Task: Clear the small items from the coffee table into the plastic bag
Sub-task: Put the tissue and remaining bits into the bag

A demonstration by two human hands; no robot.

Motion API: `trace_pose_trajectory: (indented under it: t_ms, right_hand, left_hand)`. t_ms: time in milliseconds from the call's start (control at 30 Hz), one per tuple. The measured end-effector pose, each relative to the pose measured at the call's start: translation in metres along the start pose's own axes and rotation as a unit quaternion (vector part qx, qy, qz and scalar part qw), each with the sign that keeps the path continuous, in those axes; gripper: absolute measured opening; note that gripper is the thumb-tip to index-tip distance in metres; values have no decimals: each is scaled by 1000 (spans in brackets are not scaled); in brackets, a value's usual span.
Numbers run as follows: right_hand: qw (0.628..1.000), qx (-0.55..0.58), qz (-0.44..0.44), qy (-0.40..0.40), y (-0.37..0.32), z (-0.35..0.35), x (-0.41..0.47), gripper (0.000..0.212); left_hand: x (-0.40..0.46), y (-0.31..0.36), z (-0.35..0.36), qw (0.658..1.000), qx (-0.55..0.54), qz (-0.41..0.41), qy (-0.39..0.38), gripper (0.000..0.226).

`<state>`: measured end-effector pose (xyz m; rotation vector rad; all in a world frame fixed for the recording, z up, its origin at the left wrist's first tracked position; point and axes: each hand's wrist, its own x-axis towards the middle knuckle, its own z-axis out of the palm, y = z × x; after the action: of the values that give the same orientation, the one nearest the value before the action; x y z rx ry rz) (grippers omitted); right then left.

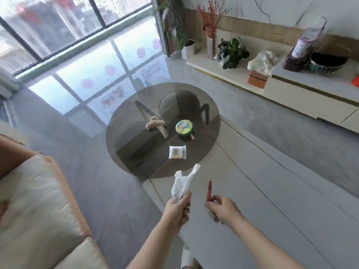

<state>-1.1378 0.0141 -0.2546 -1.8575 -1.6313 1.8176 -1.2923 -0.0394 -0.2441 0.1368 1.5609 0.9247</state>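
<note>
A round smoked-glass coffee table point(124, 121) stands ahead of me. On it lie a beige hair claw clip point(154, 123), a green round tin with a flowered lid point(184, 128) and a clear packet of cotton swabs point(177, 152). My left hand point(177, 209) grips a crumpled white plastic bag point(183, 183) just short of the table's near edge. My right hand point(223, 208) pinches a thin red stick-shaped item point(209, 191) upright, to the right of the bag. Something pale shows under the right hand's fingers; I cannot tell what it is.
A cream sofa with orange trim point(38, 200) fills the lower left. A low white cabinet point(291, 84) along the right wall carries potted plants, a vase, a wrapped box and a bowl. Glossy tiled floor surrounds the table; large windows lie beyond.
</note>
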Motion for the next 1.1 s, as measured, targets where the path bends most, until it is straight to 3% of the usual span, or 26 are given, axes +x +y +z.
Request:
trace_pose_trajectory:
  t_ms: [267,367,433,600,867,1100]
  right_hand:
    - [985,-69,-71,-137,-66,98,-85,11]
    - [973,-97,-92,-186,-87,142,-118,12]
    - [959,-126,-104,-231,-97,179,-142,12]
    - [921,-211,-129,-301,-109,267,-198,9]
    - [854,-326,-163,-372,-108,405,-271,4]
    - [813,-389,-128,-415,-97,515,-328,14]
  left_hand:
    - [-122,-25,-116,980,-157,29,117,51]
    - [-155,-51,-156,958,-219,40,179,40]
    - [-181,-75,-188,933,-283,46,219,34]
    - [-245,-143,-263,850,-425,1,311,44]
    - [-333,-238,-353,729,-556,1,400,34]
    - [-366,-286,-423,678,-617,-6,398,19]
